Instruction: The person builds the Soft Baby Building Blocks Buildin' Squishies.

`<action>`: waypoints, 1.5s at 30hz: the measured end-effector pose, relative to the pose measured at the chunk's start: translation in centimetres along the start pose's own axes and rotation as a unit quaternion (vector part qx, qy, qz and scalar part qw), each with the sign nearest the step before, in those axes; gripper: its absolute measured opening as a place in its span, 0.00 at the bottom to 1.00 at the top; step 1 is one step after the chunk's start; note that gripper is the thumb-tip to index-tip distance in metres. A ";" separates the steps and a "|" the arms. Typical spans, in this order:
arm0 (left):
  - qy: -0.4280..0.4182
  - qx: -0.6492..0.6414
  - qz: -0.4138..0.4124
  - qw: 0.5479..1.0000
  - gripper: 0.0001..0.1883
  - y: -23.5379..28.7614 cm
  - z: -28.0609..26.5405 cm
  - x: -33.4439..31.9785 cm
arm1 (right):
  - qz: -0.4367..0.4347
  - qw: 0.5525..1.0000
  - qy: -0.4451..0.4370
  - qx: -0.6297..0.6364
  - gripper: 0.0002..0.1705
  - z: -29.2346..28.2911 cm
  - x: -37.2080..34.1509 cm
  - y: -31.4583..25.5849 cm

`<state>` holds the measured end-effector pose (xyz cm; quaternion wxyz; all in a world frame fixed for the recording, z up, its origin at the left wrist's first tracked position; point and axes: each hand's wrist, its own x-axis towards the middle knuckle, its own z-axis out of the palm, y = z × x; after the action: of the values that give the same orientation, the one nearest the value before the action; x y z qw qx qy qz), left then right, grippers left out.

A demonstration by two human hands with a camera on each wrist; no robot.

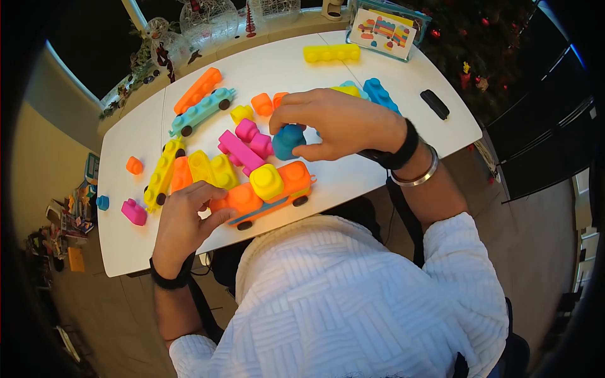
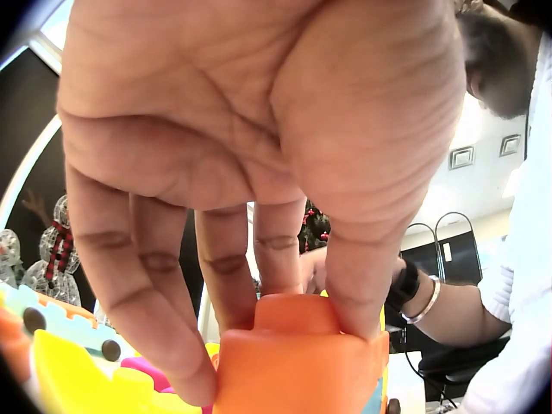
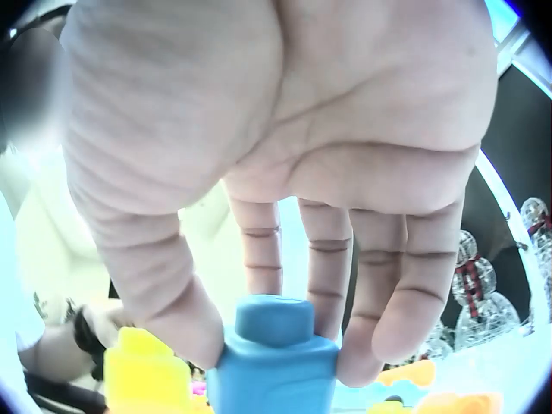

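Observation:
My left hand (image 1: 181,222) pinches an orange block (image 2: 297,366) between thumb and fingers at the left end of a toy train car. That car has a blue-striped base (image 1: 271,206) on dark wheels, near the table's front edge. A yellow block (image 1: 266,182) sits on the car's middle, beside another orange block (image 1: 295,177) at its right end. My right hand (image 1: 343,123) grips a blue block (image 3: 274,362) with one stud on top, behind and above the car. Pink blocks (image 1: 242,153) lie just left of the blue one.
A teal car base (image 1: 203,113) and a yellow car base (image 1: 165,171) stand on the white table (image 1: 123,242) at left. Loose yellow, orange and pink blocks lie around them. Farther back are a long yellow block (image 1: 331,53), a picture-card box (image 1: 383,33) and a black case (image 1: 435,104).

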<state>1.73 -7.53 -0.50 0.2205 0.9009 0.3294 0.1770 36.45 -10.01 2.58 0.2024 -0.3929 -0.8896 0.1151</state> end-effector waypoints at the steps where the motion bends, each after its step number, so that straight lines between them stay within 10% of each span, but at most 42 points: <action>1: -0.001 -0.005 -0.004 1.000 0.20 0.0 0.1 0.0 | -0.047 0.997 0.021 0.062 0.23 -0.3 -0.2 -0.9; 31: -0.015 -0.005 0.029 0.999 0.21 -0.8 -0.5 -0.4 | 0.067 0.989 -0.126 0.042 0.32 -1.2 -0.1 -1.1; 40: 0.034 -0.031 -0.092 0.995 0.31 -5.9 -3.5 1.3 | 0.101 0.978 0.154 -0.099 0.24 -5.3 -3.5 5.0; 45: -0.078 0.090 0.072 0.990 0.30 -8.3 0.0 3.3 | 0.072 0.975 0.185 -0.101 0.20 -6.0 -3.6 3.9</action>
<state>-0.21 0.39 -4.20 0.1505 0.9494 0.2603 0.0908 43.88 -9.84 5.51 0.3137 -0.4890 -0.8131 -0.0359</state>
